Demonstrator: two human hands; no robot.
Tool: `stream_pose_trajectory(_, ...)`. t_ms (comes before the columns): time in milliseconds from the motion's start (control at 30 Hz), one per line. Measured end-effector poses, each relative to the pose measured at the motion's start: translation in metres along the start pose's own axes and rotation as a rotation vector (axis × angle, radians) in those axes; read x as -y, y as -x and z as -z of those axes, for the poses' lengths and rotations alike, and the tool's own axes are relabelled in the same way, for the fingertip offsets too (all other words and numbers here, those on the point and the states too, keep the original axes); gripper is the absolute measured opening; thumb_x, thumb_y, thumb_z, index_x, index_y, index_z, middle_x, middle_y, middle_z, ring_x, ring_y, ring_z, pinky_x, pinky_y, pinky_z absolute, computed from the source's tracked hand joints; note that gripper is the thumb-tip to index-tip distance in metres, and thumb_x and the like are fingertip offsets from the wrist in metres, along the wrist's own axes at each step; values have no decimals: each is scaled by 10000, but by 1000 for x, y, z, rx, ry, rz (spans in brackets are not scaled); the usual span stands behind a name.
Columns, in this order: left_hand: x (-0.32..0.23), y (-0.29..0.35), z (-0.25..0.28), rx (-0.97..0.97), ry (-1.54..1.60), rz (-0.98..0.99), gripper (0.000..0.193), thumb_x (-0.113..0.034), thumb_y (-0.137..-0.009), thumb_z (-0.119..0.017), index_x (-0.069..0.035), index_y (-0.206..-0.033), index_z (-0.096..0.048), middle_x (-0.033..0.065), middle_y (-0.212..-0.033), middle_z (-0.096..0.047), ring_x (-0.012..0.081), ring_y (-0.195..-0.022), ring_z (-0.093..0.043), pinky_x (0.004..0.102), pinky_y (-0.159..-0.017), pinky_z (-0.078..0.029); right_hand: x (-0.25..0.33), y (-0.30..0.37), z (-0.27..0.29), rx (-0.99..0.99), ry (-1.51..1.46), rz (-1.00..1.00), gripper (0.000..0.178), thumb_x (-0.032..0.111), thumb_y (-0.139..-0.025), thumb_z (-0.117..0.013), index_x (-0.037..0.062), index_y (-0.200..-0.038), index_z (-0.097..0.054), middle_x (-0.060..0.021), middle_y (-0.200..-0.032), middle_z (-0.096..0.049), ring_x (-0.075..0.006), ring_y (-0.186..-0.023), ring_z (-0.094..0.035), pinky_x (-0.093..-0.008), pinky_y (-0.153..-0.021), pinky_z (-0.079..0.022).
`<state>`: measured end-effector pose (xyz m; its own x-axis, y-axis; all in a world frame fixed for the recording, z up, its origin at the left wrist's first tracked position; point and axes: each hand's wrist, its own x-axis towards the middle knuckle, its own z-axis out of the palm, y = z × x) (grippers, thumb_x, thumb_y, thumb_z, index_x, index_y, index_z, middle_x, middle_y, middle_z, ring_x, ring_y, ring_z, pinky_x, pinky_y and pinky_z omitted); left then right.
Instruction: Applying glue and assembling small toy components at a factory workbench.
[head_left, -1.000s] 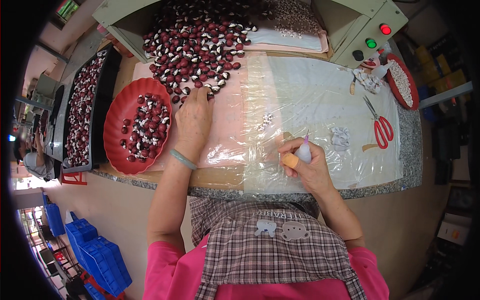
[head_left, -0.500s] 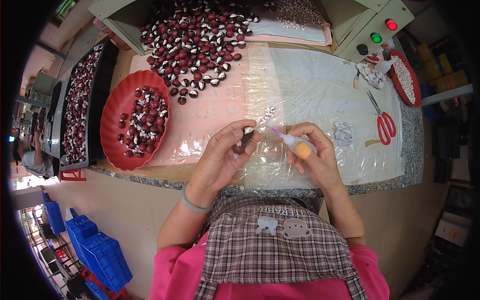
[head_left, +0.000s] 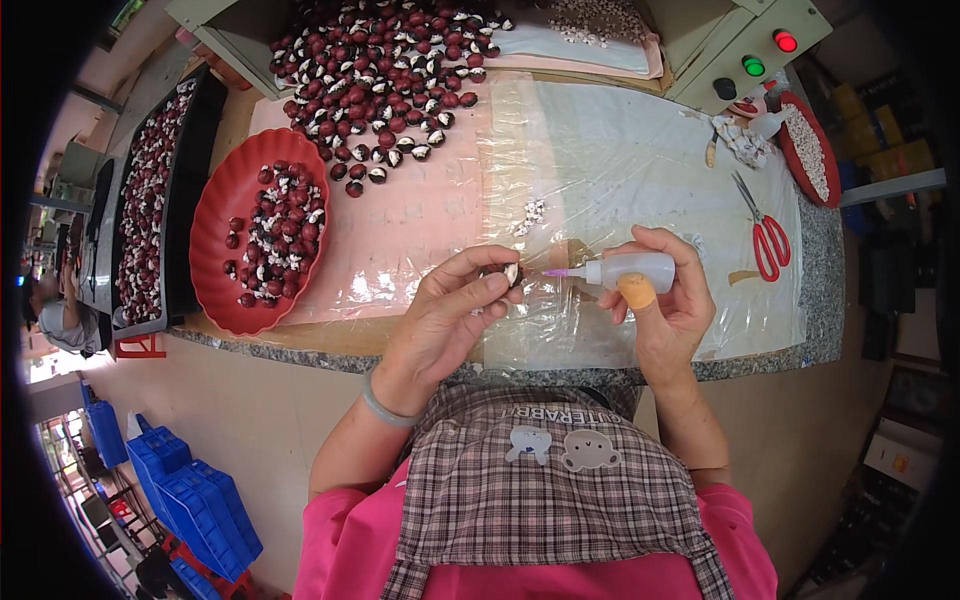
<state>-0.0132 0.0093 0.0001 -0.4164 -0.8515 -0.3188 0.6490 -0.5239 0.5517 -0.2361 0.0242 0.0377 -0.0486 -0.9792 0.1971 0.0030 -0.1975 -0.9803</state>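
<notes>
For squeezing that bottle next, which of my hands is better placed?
Probably your right hand: it holds the squeeze bottle, whose purple nozzle points toward the dark-and-white ball. Your left hand is occupied holding that ball.

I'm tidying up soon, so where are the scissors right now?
In the head view, the red-handled scissors lie at right, between the right hand and the smaller red dish.
</notes>
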Motion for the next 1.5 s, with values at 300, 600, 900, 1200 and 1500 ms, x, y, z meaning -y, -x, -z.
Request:
stream_pose_trajectory(300, 1, -1, -4, -6, -97, 18, 289, -30, -910, -628, 24, -1192, -604, 86, -981, -658, 122, -869, -635, 188, -741, -536, 1, 6, 0, 17, 294, 167, 421, 149, -860, -729, -40, -1202, -574, -162, -973, -689, -188, -833, -696, -272, -707, -547)
stream_pose_trajectory(600, 1, -1, -4, 3, -113, 36, 288, -19, -913, -619, 31, -1197, -599, 86, -954, -660, 118, -848, -639, 191, -750, -539, 3, 6, -2, 26, 378, 179, 405, 151, -835, -748, -40, -1161, -602, -166, -1006, -688, -227, -864, -707, -289, -723, -552)
stream_pose_trajectory(900, 1, -2, -1, 25, -129, 63, 302, -28, -900, -641, 6, -1199, -615, 72, -991, -671, 114, -885, -643, 205, -766, -525, 9, 2, -2, 86, 482, 275, 406, 132, -813, -754, -33, -1153, -606, -169, -988, -688, -238, -840, -709, -294, -706, -553)
stream_pose_trajectory(1200, 0, -2, 4, 24, -93, 36, 268, -14, -906, -617, 10, -1172, -616, 77, -1024, -655, 123, -911, -636, 193, -755, -529, -6, -6, 7, 33, -15, 25, 291, 104, -890, -681, 13, -1114, -520, -173, -1034, -649, -172, -739, -641, -235, -558, -505)
stream_pose_trajectory(1500, -4, 5, 14, -33, -71, 47, 284, -20, -911, -609, 4, -1195, -610, 91, -1060, -648, 119, -874, -615, 191, -744, -519, -35, -41, 8, 86, -329, -486, 258, 50, -870, -670, 6, -1076, -522, -80, -905, -637, -173, -833, -680, -250, -731, -530)
